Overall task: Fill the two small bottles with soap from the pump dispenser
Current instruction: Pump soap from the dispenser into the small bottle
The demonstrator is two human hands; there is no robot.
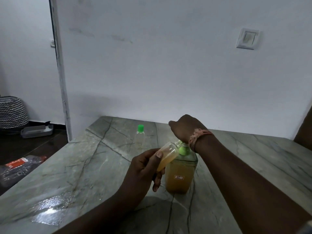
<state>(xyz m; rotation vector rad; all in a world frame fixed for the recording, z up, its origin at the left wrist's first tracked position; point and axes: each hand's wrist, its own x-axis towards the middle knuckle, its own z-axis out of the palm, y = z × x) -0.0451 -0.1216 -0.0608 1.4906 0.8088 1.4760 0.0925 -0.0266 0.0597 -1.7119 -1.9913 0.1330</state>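
My left hand (143, 168) grips a small clear bottle (168, 156), tilted with its open neck up against the green pump spout; amber soap fills its lower part. The pump dispenser (180, 176), a clear bottle of amber soap with a green collar, stands on the grey marble counter (84, 174). My right hand (185, 127) sits on top of the pump head, wrist bent down, and hides the head; its fingers do not show. A second small clear bottle (140, 135) with a green cap stands upright farther back, apart from both hands.
The white wall runs right behind the counter, with a switch plate (247, 38) at upper right. The counter's left edge drops to a dark floor with a lying plastic bottle (20, 166), a grey tray (37, 130) and a patterned basket (11, 112).
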